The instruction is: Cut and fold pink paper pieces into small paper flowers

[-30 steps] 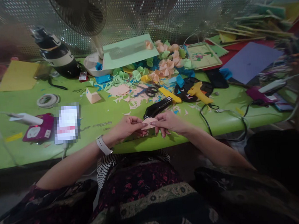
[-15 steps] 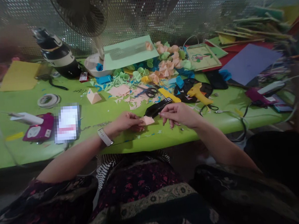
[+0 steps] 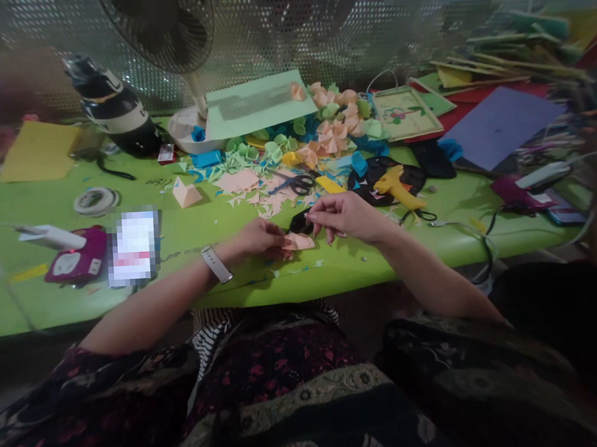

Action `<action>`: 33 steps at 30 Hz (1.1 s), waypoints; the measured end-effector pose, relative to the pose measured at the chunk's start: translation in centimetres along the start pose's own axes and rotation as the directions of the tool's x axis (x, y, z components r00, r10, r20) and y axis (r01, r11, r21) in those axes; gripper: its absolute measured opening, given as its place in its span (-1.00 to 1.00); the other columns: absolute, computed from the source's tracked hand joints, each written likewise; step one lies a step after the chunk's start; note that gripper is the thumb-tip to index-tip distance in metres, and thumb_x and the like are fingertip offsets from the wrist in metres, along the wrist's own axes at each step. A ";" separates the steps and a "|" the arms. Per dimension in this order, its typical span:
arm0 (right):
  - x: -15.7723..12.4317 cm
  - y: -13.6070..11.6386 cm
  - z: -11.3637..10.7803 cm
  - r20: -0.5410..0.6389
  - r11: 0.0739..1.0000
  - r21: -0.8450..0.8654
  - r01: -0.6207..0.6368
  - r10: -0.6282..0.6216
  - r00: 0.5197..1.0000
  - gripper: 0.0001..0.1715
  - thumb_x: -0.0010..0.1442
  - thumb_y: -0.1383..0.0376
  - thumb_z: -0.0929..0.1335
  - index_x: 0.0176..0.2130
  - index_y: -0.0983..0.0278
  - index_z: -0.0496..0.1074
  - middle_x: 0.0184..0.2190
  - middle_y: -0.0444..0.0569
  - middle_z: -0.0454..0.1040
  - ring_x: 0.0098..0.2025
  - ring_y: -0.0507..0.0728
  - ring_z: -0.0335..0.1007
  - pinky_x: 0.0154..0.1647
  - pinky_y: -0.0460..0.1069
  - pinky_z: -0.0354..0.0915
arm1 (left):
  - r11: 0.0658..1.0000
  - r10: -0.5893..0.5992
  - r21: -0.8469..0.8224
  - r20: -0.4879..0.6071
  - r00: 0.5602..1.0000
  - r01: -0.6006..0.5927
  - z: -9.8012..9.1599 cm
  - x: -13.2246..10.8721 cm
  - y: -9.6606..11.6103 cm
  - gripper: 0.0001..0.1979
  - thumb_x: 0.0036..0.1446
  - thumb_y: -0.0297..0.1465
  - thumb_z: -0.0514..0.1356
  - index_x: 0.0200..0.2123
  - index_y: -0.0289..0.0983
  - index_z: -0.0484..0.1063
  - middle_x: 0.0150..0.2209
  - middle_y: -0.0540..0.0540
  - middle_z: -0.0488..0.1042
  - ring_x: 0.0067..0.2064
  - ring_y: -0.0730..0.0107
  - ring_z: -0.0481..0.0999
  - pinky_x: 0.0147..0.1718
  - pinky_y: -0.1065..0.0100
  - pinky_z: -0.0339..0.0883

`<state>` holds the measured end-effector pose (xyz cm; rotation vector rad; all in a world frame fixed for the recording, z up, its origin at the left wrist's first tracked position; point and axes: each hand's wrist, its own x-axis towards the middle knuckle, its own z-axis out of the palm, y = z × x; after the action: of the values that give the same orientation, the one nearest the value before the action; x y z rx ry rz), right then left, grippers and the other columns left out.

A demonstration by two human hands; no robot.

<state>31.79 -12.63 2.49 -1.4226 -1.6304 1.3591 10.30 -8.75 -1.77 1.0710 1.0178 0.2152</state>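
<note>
My left hand [image 3: 264,238] pinches a small peach piece of paper [image 3: 299,242], with its right end sticking out past the fingertips. Just beside the paper is my right hand [image 3: 343,216], its thumb and fingers brought together close to the upper right edge. What those fingertips hold, if anything, is too small to make out. Behind the paper lies a black stapler [image 3: 298,221], mostly covered by my right hand. A folded peach paper [image 3: 187,194] stands further left on the green table [image 3: 181,270].
Beyond my hands lie scissors [image 3: 304,183], peach paper scraps [image 3: 239,180], a pile of paper petals [image 3: 336,135] and a yellow glue gun [image 3: 401,190]. On the left are a lit phone [image 3: 134,249], a tape roll [image 3: 96,201] and a black bottle [image 3: 117,113].
My right hand has moved left and slightly up, to the paper, and now covers much of the stapler. The peach paper has shifted a little right with my left hand.
</note>
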 end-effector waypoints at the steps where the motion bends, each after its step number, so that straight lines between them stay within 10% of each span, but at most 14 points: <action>1: 0.2 0.0 0.0 -0.009 1.000 -0.009 0.012 -0.013 1.000 -0.66 0.14 0.06 0.46 -0.40 0.27 0.44 -0.50 -0.08 0.55 -0.65 -0.07 0.32 -0.61 -0.11 0.28 | 1.000 0.001 -0.018 -0.017 1.000 -0.001 0.1 0.1 0.0 -0.90 0.03 -0.52 0.39 -0.48 -0.35 0.53 -0.48 -0.16 0.61 -0.46 0.44 0.57 -0.32 0.36 0.50; 12: 5.7 0.0 1.5 -0.189 0.799 -0.529 0.287 -0.441 0.877 -0.81 0.26 0.20 0.33 -0.23 0.29 0.45 -0.23 0.01 0.56 -0.25 0.12 0.42 -0.17 0.02 0.28 | 0.988 0.065 -0.125 -0.221 0.973 -0.094 1.4 -0.3 -0.2 -0.82 0.11 -0.55 0.35 -0.48 -0.35 0.42 -0.48 -0.14 0.58 -0.42 0.40 0.60 -0.21 0.24 0.51; 33: 8.1 0.7 4.0 -0.030 0.609 -0.765 0.209 -0.358 0.933 -0.66 0.36 0.33 0.21 0.03 0.38 0.42 0.05 0.20 0.48 0.13 0.29 0.34 0.13 0.14 0.23 | 0.988 0.053 -0.128 -0.213 0.976 -0.082 1.6 -0.4 0.0 -0.81 0.11 -0.55 0.34 -0.50 -0.32 0.41 -0.50 -0.11 0.57 -0.41 0.39 0.60 -0.23 0.27 0.52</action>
<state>26.33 -6.28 -0.93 -1.5417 -2.3068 0.3064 11.28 -9.96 -1.35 0.9736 1.1382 0.4542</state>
